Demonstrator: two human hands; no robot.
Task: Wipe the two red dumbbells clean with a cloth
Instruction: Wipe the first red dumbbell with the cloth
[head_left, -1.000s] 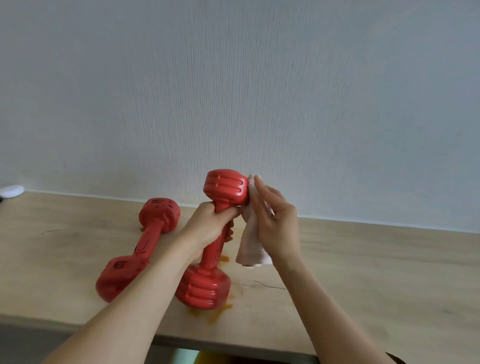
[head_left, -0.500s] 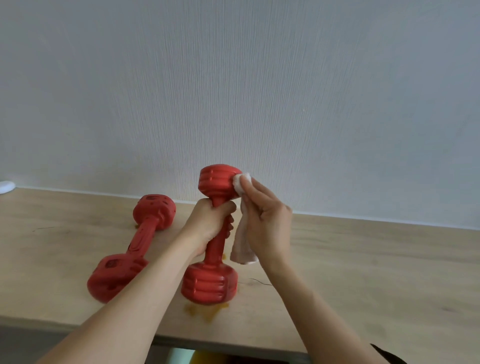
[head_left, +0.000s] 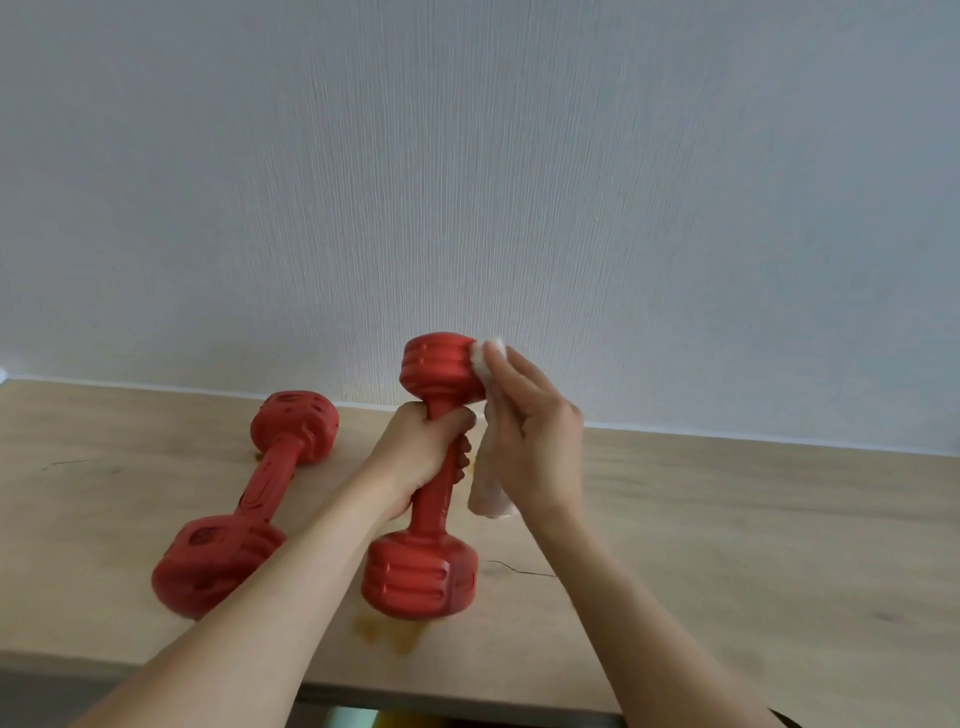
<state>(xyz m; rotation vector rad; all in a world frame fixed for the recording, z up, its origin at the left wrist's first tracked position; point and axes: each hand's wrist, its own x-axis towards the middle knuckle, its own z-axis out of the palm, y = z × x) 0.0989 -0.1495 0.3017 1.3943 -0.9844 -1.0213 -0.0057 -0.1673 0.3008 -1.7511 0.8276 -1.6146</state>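
Observation:
One red dumbbell (head_left: 418, 574) stands nearly upright on the wooden table (head_left: 753, 545), its lower head on the surface. My left hand (head_left: 415, 457) grips its handle just under the upper head. My right hand (head_left: 535, 441) holds a white cloth (head_left: 488, 499) and presses the cloth's top against the right side of the upper head. The cloth's lower end hangs down beside the handle. The second red dumbbell (head_left: 244, 499) lies flat on the table to the left, untouched.
An orange-brown stain (head_left: 389, 631) marks the table in front of the upright dumbbell. A thin dark strand (head_left: 519, 569) lies to its right. A pale textured wall (head_left: 467, 182) rises right behind the table. The table's front edge runs along the bottom.
My right hand has slid the cloth up the side of the upper head. The upright dumbbell has tilted to a straighter stand; my left hand keeps its grip.

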